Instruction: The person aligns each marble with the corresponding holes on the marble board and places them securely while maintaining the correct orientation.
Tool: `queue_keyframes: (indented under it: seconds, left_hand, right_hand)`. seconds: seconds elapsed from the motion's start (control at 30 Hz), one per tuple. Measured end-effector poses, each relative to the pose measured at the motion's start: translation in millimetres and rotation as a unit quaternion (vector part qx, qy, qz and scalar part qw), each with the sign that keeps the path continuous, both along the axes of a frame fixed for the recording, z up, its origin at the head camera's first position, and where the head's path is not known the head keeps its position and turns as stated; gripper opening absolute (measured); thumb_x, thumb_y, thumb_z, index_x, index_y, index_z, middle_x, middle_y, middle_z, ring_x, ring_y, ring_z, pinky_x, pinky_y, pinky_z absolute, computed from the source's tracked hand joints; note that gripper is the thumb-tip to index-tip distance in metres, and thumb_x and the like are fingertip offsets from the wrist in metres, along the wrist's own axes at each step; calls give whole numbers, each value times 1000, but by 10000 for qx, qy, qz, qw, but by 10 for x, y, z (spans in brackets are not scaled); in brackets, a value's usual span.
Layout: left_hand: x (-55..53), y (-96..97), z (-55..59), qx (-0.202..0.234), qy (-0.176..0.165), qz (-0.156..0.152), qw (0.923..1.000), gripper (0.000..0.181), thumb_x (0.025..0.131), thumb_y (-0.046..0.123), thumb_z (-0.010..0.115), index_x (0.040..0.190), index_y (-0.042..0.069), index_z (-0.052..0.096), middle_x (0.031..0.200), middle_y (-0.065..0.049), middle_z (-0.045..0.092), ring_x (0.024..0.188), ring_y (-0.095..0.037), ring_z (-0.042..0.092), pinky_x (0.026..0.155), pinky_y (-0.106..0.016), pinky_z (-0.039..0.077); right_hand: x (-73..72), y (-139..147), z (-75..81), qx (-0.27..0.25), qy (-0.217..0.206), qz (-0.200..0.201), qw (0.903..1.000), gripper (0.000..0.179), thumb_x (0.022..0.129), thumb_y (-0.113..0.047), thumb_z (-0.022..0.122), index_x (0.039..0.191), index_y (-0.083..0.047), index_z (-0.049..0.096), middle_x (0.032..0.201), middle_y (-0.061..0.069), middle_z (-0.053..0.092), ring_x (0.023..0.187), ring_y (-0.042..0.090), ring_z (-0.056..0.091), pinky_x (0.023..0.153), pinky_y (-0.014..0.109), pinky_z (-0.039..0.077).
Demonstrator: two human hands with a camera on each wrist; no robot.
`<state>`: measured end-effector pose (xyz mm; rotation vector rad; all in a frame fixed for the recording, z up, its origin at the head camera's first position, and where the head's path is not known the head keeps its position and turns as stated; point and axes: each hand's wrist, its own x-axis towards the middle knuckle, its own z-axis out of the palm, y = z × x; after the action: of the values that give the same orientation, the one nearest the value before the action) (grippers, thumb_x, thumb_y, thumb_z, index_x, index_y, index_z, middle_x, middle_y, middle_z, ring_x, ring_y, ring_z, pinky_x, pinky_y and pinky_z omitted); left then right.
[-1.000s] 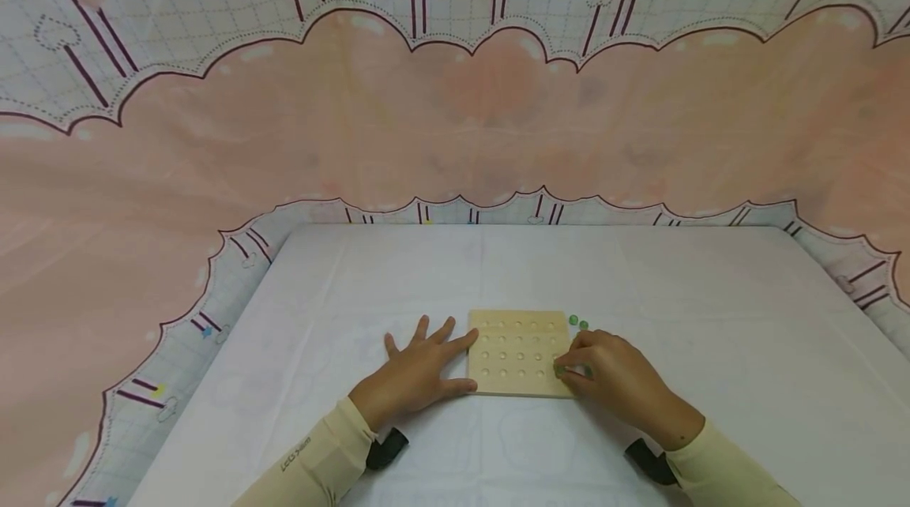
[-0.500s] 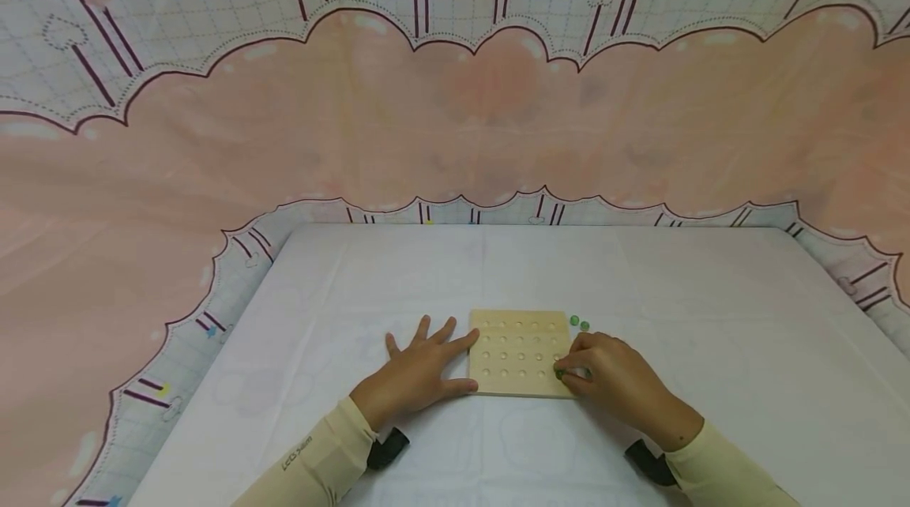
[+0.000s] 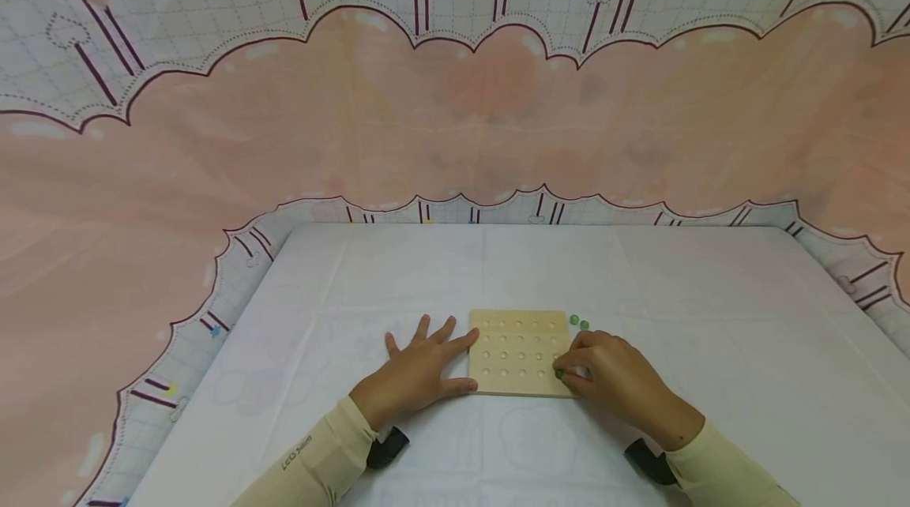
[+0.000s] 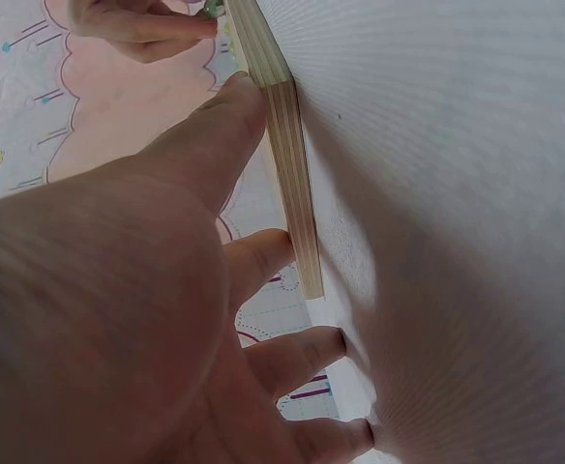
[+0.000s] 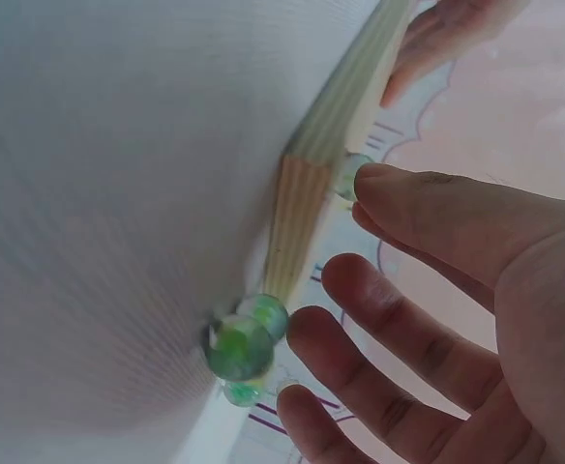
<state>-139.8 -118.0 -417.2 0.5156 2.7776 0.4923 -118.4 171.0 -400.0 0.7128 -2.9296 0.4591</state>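
A pale wooden board [image 3: 512,365] with rows of round hollows lies flat on the white table. My left hand [image 3: 415,369] rests at its left edge with fingers spread; the thumb and index finger touch the board's side, and the other fingertips rest on the cloth. At the near right corner, my right hand [image 3: 614,373] pinches a green-and-clear glass marble [image 5: 350,177] between thumb and index finger, right at the board's top surface. Whether it sits in a hollow, I cannot tell. The right hand's other fingers hang loosely, close to loose marbles [image 5: 241,348] beside the board.
Two green marbles [image 3: 579,323] lie on the cloth past the board's far right corner. White cloth covers the table [image 3: 355,270]. Behind it hangs a patterned pink curtain [image 3: 455,120]. Each wrist wears a black camera [image 3: 387,448].
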Motion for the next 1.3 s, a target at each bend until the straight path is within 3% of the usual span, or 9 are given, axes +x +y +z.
queue_keyframes:
  seconds: [0.63, 1.3]
  left_hand:
    - [-29, -12, 36, 30, -43, -37, 10000, 77, 85, 61, 68, 153, 39, 39, 165, -7, 28, 152, -49, 12, 100, -89, 6]
    - [-32, -17, 76, 21, -104, -46, 9999, 77, 85, 60, 69, 153, 39, 39, 165, -8, 28, 152, -48, 12, 100, -89, 6]
  right_hand:
    - [-62, 127, 114, 161, 190, -161, 9996, 18, 77, -15, 86, 95, -17, 82, 89, -5, 68, 80, 8, 60, 71, 32, 55]
    - [-140, 284, 140, 20, -357, -323, 9988, 14, 78, -11, 84, 91, -17, 83, 85, -8, 68, 75, 4, 58, 66, 28, 51]
